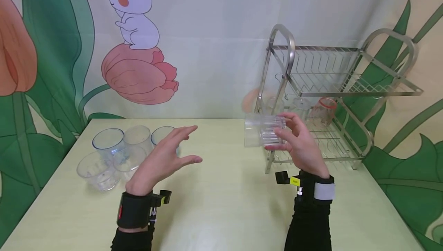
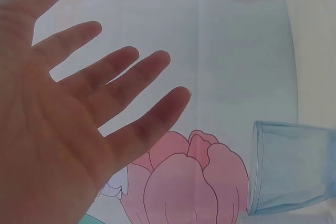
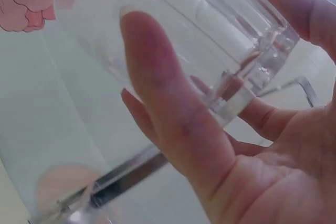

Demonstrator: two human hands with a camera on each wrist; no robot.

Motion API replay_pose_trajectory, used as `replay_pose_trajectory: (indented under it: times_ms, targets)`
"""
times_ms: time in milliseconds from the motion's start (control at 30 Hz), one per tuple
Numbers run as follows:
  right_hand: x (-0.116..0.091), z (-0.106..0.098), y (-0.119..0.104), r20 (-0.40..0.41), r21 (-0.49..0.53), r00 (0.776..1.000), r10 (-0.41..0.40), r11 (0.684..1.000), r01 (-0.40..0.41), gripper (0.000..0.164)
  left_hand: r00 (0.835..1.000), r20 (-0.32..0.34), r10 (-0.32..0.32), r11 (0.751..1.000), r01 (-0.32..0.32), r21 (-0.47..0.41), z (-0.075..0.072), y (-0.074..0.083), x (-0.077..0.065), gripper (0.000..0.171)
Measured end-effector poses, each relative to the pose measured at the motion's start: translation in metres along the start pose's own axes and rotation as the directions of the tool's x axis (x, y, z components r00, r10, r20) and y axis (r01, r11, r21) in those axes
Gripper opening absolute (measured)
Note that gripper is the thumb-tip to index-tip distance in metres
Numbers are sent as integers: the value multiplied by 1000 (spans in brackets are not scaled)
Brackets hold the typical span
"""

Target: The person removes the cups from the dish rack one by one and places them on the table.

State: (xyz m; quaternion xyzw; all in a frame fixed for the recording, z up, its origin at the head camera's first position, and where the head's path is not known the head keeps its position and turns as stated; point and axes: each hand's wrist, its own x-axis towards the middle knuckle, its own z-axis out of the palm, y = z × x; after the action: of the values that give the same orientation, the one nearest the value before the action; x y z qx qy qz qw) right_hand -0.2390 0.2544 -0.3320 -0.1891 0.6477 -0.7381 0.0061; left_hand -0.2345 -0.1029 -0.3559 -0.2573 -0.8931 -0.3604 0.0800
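Observation:
My right hand (image 1: 300,143) grips a clear glass (image 1: 257,131) near its base, in front of the rack's left side. The glass lies sideways, its mouth toward the left. In the right wrist view the thumb crosses the ribbed wall of the glass (image 3: 205,35), with fingers curled on the far side. My left hand (image 1: 166,154) is spread with nothing in it, thumb apart from the fingers. It overlaps a group of upright glasses in the head view, among them a blue-rimmed glass (image 1: 108,140) and a wide clear glass (image 1: 98,172). A bluish glass (image 2: 294,169) shows beside the hand in the left wrist view.
A two-tier metal dish rack (image 1: 346,93) stands at the back right of the pale table (image 1: 214,204). On its lower tier are a red-rimmed glass (image 1: 323,111) and a clear glass (image 1: 300,108). A printed cloth (image 1: 214,51) hangs behind the table.

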Motion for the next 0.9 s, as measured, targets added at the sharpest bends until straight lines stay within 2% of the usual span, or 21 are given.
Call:
replay_pose_trajectory:
  times_ms: [300, 567, 900]
  targets:
    - [11, 23, 7, 85, 65, 996, -27, 998, 22, 41, 996, -37, 77, 996, -78, -49, 7, 9, 3, 87]
    - [17, 40, 9, 137, 30, 990, -30, 999, 26, 44, 980, -97, 174, 975, -185, -121, 11, 17, 7, 93]
    - [21, 53, 13, 184, 46, 982, -33, 999, 25, 45, 979, -91, 185, 969, -197, -148, 12, 22, 6, 95]
